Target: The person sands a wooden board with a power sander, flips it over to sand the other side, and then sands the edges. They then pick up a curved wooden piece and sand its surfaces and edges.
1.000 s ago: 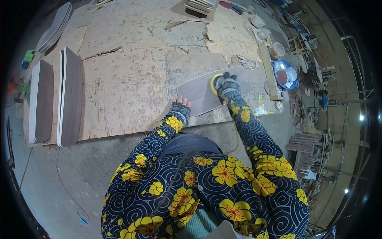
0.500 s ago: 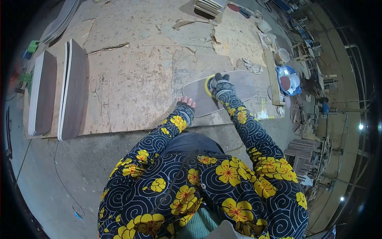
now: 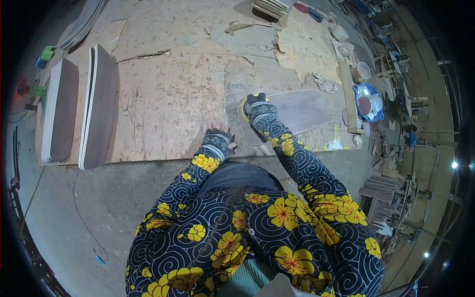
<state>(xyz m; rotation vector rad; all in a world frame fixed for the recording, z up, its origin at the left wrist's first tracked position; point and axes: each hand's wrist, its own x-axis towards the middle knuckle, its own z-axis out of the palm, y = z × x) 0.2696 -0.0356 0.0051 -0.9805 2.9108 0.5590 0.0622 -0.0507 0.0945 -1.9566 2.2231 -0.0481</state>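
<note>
A flat wooden board (image 3: 304, 111) with rounded ends, like a skateboard deck, lies on the worktable. My right hand (image 3: 261, 108), in a dark patterned fingerless glove, is closed over a round yellow-edged sanding pad (image 3: 243, 109). The pad rests on the board's left end, largely covered by the hand. My left hand (image 3: 218, 139), gloved the same way, is near the table's front edge, left of the board. Its bare fingertips are spread and hold nothing.
Two stacks of similar boards, an outer stack (image 3: 62, 111) and an inner stack (image 3: 99, 109), stand on the worktable (image 3: 163, 104)'s left side. More boards (image 3: 271, 9) lie at the back. A blue basket (image 3: 367, 101) with discs sits beyond a wooden strip (image 3: 350, 99) on the right.
My right hand has slid the sanding pad left to the board's end. My left hand has moved left and off the board's edge. The view has shifted slightly.
</note>
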